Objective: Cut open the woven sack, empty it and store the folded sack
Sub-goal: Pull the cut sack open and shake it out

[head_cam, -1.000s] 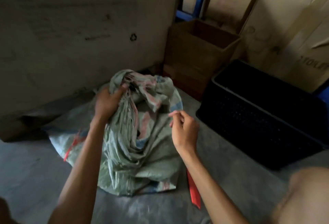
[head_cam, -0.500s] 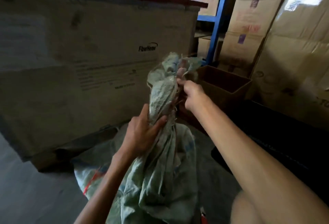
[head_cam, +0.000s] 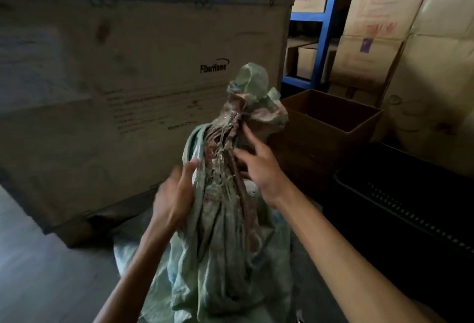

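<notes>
While both bare forearms reach forward from the bottom of the view, the woven sack (head_cam: 220, 233) stands bunched into a tall, crumpled column between them, its lower folds spread over the grey floor (head_cam: 38, 271). At the column's left side the left hand (head_cam: 174, 194) is blurred; its thumb rests against the cloth and the palm curls toward it, but whether the fingers actually grip the sack cannot be told. On the right side the right hand (head_cam: 259, 166) lies against the gathered neck with its fingers loosely spread and extended, touching the fabric rather than clenched on it. Frayed pale threads (head_cam: 223, 158) hang down the middle of the neck between the two hands, and the sack's top flares out above them. To the right of the sack a black plastic crate (head_cam: 410, 207) sits on the floor, with an open brown carton (head_cam: 328, 122) just behind it. Behind the sack stands a large wooden crate (head_cam: 115, 92) printed "FiberHome". Farther back, stacked cardboard boxes (head_cam: 372, 27) fill a blue metal rack (head_cam: 328, 20).
</notes>
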Demonstrator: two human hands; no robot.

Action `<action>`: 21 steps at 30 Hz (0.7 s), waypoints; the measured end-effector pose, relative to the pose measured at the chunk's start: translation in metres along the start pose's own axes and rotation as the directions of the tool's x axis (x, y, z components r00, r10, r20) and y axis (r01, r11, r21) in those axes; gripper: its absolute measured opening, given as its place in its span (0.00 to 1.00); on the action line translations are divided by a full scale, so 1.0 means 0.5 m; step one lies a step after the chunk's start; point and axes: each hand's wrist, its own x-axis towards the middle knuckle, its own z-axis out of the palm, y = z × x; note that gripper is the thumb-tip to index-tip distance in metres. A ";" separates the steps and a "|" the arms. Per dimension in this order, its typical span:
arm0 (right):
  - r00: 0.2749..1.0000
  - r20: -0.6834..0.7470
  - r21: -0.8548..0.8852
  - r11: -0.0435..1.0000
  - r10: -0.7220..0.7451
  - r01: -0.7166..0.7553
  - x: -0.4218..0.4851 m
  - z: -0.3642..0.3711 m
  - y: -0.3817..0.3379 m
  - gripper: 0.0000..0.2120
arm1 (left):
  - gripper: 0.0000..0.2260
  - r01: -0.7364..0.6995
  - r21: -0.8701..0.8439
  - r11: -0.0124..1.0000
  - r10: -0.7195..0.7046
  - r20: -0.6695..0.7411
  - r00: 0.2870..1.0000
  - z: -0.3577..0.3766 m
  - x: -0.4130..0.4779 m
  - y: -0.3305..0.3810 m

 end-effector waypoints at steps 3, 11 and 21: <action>0.987 -0.027 -0.235 0.961 -0.158 0.148 -0.001 0.018 0.039 0.30 | 0.28 -0.249 0.129 0.960 0.277 -0.288 0.917 -0.033 0.005 0.026; 0.976 -0.085 -0.087 0.978 -0.199 0.192 0.004 0.058 0.077 0.08 | 0.22 -0.442 0.203 0.874 0.465 -0.080 0.882 -0.035 0.040 0.002; 0.906 -0.374 -0.359 0.932 -0.200 0.058 0.052 -0.058 0.149 0.01 | 0.15 0.005 -0.325 0.946 -0.039 -0.097 0.994 -0.111 0.061 -0.137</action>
